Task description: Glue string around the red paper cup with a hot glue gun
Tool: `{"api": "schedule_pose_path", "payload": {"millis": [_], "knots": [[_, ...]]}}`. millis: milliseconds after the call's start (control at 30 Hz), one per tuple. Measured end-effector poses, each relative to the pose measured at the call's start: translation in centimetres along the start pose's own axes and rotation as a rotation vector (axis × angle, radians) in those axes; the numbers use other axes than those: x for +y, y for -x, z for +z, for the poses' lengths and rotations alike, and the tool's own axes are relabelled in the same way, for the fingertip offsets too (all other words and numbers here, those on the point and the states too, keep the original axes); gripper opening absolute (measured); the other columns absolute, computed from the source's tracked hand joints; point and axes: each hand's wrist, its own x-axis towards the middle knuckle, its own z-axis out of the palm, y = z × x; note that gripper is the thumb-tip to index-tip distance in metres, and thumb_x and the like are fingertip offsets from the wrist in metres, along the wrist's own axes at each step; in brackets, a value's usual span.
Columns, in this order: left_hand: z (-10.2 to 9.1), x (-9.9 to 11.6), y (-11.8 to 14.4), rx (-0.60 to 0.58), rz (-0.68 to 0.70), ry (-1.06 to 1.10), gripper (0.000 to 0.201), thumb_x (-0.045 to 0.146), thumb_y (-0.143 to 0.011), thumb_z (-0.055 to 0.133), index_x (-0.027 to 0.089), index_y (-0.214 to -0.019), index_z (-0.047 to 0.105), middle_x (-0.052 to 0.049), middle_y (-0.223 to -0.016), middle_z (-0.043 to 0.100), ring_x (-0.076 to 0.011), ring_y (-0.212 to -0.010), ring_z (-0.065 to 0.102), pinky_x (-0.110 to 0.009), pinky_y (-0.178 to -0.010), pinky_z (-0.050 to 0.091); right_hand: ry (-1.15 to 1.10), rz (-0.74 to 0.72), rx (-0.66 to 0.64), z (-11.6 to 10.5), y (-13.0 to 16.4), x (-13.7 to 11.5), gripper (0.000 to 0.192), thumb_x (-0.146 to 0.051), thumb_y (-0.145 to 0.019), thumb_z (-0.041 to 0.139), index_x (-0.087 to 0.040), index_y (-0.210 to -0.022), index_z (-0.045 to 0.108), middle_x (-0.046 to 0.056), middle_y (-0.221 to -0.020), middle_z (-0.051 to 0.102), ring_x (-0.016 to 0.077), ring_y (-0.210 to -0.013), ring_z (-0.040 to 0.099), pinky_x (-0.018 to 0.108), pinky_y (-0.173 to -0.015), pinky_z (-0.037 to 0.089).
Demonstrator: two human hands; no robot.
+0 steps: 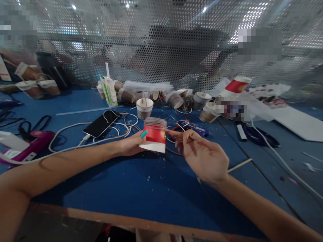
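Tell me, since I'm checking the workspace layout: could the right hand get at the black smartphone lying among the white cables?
Probably not directly: the left hand and its red-and-white paper cup sit between the right hand and the black smartphone.

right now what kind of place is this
Most likely a handicraft workbench. The left hand holds a red-and-white paper cup partly wound with twine, more twine-wrapped cups lie along the blue tabletop, and a pink glue gun lies at the left.
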Motion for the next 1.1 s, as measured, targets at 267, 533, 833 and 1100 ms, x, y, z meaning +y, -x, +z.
{"api": "schedule_pose_path", "payload": {"millis": [267, 533, 833, 1100], "knots": [[1.0, 0.5, 0.1, 0.057, 0.016, -0.033, 0.077, 0.061, -0.043, 0.092, 0.015, -0.100, 0.069, -0.007, -0.089, 0.072, -0.0183, -0.079, 0.068, -0.033, -0.078, 0.053, 0.045, -0.108, 0.317, -1.5, -0.5, 0.0, 0.023, -0.039, -0.077, 0.063, -0.022, -0.062, 0.061, 0.007, -0.071, 0.070, 0.0161, -0.057, 0.056, 0.027, -0.047, 0.042], [2.6, 0.7, 0.3, 0.134, 0.108, -0.173, 0.081, 0.051, -0.039, 0.096, 0.015, -0.106, 0.068, -0.009, -0.098, 0.073, -0.0221, -0.090, 0.068, -0.038, -0.088, 0.052, 0.203, -0.064, -0.181, 0.8, 2.4, -0.2, 0.019, -0.039, -0.092, 0.061, -0.022, -0.084, 0.057, 0.009, -0.126, 0.070, 0.0091, -0.052, 0.051, 0.027, -0.043, 0.044], [3.0, 0.8, 0.5, 0.188, 0.095, -0.191, 0.060, 0.031, -0.048, 0.095, 0.015, -0.101, 0.070, -0.008, -0.096, 0.074, -0.0214, -0.089, 0.069, -0.039, -0.089, 0.053, 0.209, -0.124, -0.058, 0.3, 1.7, 0.0, 0.029, -0.042, -0.094, 0.057, -0.020, -0.075, 0.056, 0.011, -0.109, 0.077, 0.0062, -0.034, 0.046, 0.027, -0.035, 0.044], [3.6, 0.7, 0.2, 0.281, 0.127, -0.213, 0.055, 0.022, -0.048, 0.094, 0.014, -0.097, 0.070, -0.007, -0.091, 0.074, -0.0178, -0.082, 0.068, -0.036, -0.085, 0.054, 0.330, -0.316, -0.002, -0.3, 1.8, -0.1, 0.030, -0.038, -0.095, 0.053, -0.020, -0.072, 0.058, 0.010, -0.097, 0.079, 0.0066, -0.034, 0.042, 0.026, -0.033, 0.039]]}}
